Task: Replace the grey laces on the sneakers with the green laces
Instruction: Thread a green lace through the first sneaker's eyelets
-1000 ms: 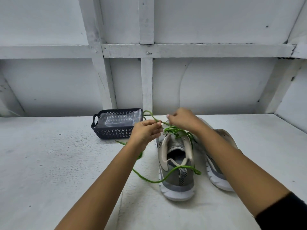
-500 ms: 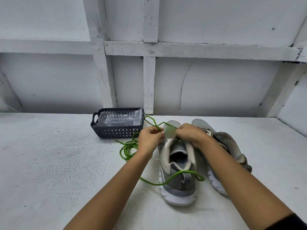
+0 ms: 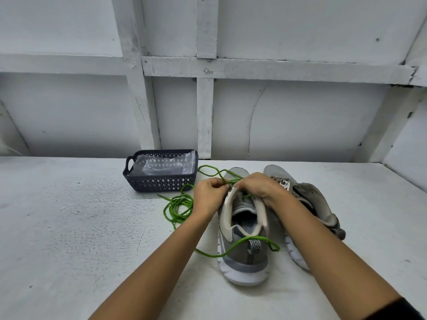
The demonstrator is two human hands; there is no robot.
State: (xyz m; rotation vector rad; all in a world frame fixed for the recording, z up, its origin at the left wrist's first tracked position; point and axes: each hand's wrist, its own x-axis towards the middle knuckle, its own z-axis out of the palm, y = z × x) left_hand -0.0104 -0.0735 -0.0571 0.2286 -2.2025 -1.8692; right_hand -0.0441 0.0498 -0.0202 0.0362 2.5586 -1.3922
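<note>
- Green round cord lace [image 3: 256,238]: one part is held at the front of the grey mesh sneaker with a white sole [image 3: 242,257], which stands just right of the dark perforated plastic basket [image 3: 159,183]; slack lies coiled on the white table [image 3: 69,227] in front of the basket; another run drapes over the sneaker's heel.
- Risk, tangling: pulling slack through could tighten the coil into a knot, since its loops cross one another.
- Risk, snagging: the run over the heel may catch on the striped pull tab and drag the sneaker.
- Risk, slipping: the thin cord could escape the fingertips before it is through; the eyelet itself is hidden by fingers.
- Grip: left hand [image 3: 209,197] and right hand [image 3: 261,188] meet just right of the basket; fingers curled, each pinching the lace; the right also rests on the sneaker's collar.
</note>
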